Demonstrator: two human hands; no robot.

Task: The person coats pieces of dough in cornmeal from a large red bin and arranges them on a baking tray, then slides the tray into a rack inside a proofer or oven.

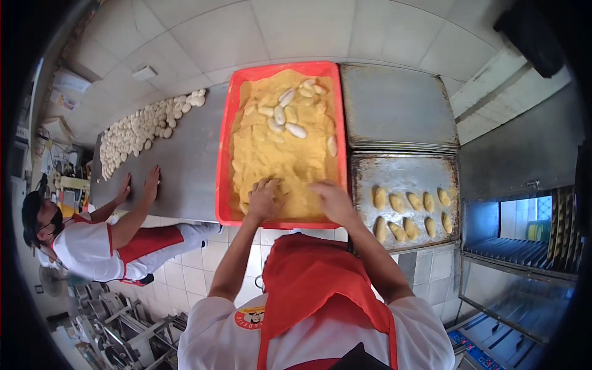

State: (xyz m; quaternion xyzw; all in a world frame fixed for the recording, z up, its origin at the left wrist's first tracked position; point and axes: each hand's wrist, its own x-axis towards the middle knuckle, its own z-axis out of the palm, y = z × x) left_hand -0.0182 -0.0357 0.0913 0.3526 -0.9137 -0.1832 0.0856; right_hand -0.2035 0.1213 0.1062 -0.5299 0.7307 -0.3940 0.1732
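A red plastic tub [227, 142] in front of me is filled with yellow crumbs [265, 145]. Pale, elongated dough pieces [279, 115] lie in a group on the crumbs toward the far side; some are coated yellow, others still white. My left hand [265, 198] is down in the crumbs at the near side, fingers bent and their tips hidden, so I cannot tell whether it grips anything. To its right, my right hand [332, 198] reaches over the near right part of the tub, fingers stretched out and slightly blurred at the crumbs.
Right of the tub, a metal baking tray [404, 179] holds two rows of yellow-coated pieces [412, 228]. Beyond it lie stacked trays [398, 102]. Many dough balls [145, 129] cover the left worktop [185, 154], where a co-worker [92, 240] stands. A metal rack cabinet [524, 228] is at right.
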